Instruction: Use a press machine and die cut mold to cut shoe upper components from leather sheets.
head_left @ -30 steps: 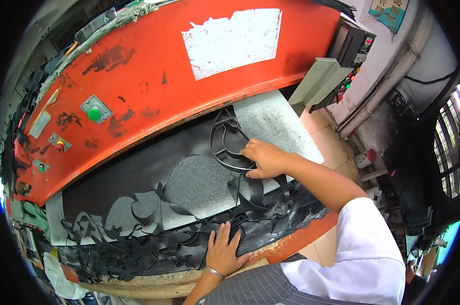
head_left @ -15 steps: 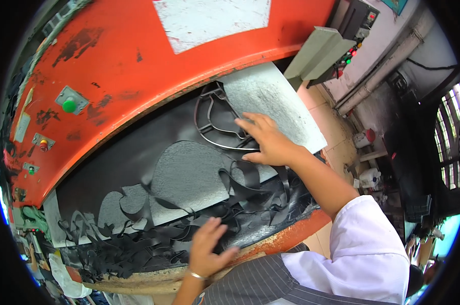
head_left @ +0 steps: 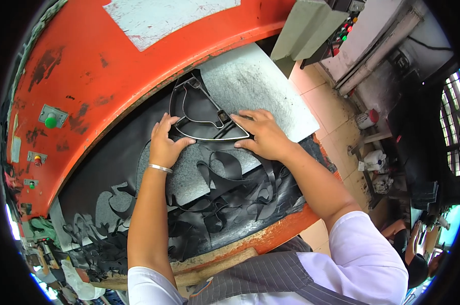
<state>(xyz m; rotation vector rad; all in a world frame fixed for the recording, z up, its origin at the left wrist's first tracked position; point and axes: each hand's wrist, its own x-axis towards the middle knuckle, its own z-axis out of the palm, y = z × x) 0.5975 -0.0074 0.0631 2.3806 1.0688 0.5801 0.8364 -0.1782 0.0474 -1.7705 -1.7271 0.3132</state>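
Note:
A curved metal cutting die (head_left: 209, 139) with inner bars rests on a black leather-like sheet (head_left: 120, 132), under the edge of the orange press. My left hand (head_left: 165, 141) is at the die's left side, fingers along its edge and thumb at its lower rim. At the die's right corner, my right hand (head_left: 263, 133) has its fingers on the frame and its thumb below. Both hands grip the frame from opposite sides. Curved cut-outs in the sheet bare the grey cutting board (head_left: 255, 71) beneath.
Black offcut strips (head_left: 225, 170) lie tangled along the near edge of the press bed. The orange press beam (head_left: 189, 43) spans the far side, with a green button (head_left: 50, 122) at its left. A grey metal bracket (head_left: 309, 30) stands at the upper right, beside tiled floor (head_left: 329, 109).
My left hand has moved up from the near edge to the die's left side. The die has turned and sits differently between both hands. The head view has shifted slightly.

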